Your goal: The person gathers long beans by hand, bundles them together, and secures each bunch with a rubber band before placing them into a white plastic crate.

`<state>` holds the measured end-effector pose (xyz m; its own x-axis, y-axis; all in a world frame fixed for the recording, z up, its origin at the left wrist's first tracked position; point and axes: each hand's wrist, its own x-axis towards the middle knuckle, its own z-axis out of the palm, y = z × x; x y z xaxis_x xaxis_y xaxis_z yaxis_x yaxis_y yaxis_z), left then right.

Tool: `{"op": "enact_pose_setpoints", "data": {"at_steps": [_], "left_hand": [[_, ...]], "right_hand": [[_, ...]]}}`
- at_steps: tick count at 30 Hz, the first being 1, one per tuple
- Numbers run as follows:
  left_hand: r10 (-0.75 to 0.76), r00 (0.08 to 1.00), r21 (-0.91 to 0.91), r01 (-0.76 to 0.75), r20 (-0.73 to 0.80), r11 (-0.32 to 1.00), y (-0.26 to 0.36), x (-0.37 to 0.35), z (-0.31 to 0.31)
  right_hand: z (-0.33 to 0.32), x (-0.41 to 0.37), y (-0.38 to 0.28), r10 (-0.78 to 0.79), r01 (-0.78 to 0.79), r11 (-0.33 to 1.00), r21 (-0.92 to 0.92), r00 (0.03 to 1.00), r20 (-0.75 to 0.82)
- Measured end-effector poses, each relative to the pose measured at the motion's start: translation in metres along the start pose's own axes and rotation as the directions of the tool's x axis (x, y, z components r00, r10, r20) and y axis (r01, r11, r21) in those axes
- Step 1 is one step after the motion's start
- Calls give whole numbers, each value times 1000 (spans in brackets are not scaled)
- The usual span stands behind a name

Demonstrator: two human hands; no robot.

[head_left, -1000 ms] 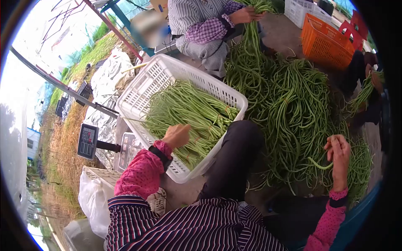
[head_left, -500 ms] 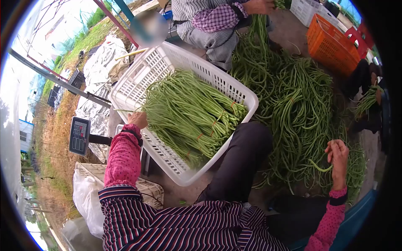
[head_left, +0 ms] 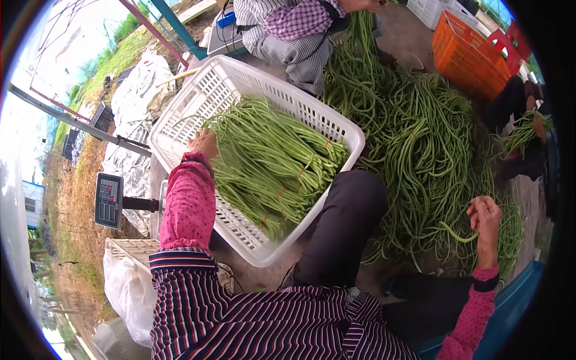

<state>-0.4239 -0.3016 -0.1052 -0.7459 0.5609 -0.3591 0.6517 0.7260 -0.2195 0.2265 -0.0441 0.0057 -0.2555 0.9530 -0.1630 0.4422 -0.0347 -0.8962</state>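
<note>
Resting left hand (head_left: 204, 143): lies on the far-left end of the bundled beans (head_left: 270, 162) inside the white crate (head_left: 180, 129). Only the back of the hand and the pink sleeve show.
Left fingers: sunk among the pods and hidden, so it cannot be told whether they clasp a bundle or lie flat.
Bundled beans, position: fill the crate from the left hand across to its right wall, with the pods running lengthwise.
Bundled beans, look: long, thin, bright green pods gathered in neat sheaves, several of them cinched with orange bands.
White crate: latticed plastic, tipped up, its near corner close against the person's dark-trousered knee (head_left: 348, 222).
Right hand (head_left: 486, 219): held up over the loose heap (head_left: 426, 150), well apart from the crate.
Right fingers (head_left: 477, 210): drawn narrow and curled, pinching the end of a single bean (head_left: 457, 236).
Single bean: one green pod that curves down and leftward from the fingers, its free end just above the heap.
Loose heap: untied, tangled pods spread on the floor between the crate and the right hand.
Co-worker (head_left: 294, 24): sits beyond the crate in striped and checked cloth, with both hands on a hanging bunch of pods.
Orange crate (head_left: 468, 57): stands past the heap at the upper right.
Scale display (head_left: 108, 200): sits left of the white crate.
</note>
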Motion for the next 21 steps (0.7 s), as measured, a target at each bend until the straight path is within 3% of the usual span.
{"op": "enact_pose_setpoints", "data": {"at_steps": [2, 5, 8, 11, 12, 15, 18, 21], "left_hand": [[-76, 996, -86, 79, 37, 993, -4, 2, -6], [-3, 999, -268, -9, -44, 963, -29, 33, 28], [45, 995, -247, -67, -94, 967, -4, 5, 23], [175, 949, -261, -244, -261, 934, 20, 0, 33], [273, 886, -264, -385, -375, 884, 31, -5, 31], [410, 762, -289, -594, -502, 751, 94, -21, -8], [501, 552, -317, -818, -666, 479, 172, -52, -56], [615, 409, -373, -907, -674, 194, 255, -120, -108]], "right_hand": [[-1, 1, 6, -26, 26, 1000, -3, 1000, 0], [2, 0, 6, -38, 38, 999, -2, 999, -3], [8, -1, -5, -22, 21, 999, 29, 1000, 22], [14, -9, -32, 2, -6, 993, 122, 1000, 30], [14, -9, -39, 18, -23, 987, 158, 999, 31], [5, -7, -45, -34, -10, 921, 389, 994, 107], [-3, -4, -45, -38, -38, 834, 551, 991, 126], [-9, -8, -55, -43, -55, 789, 612, 989, 144]]}}
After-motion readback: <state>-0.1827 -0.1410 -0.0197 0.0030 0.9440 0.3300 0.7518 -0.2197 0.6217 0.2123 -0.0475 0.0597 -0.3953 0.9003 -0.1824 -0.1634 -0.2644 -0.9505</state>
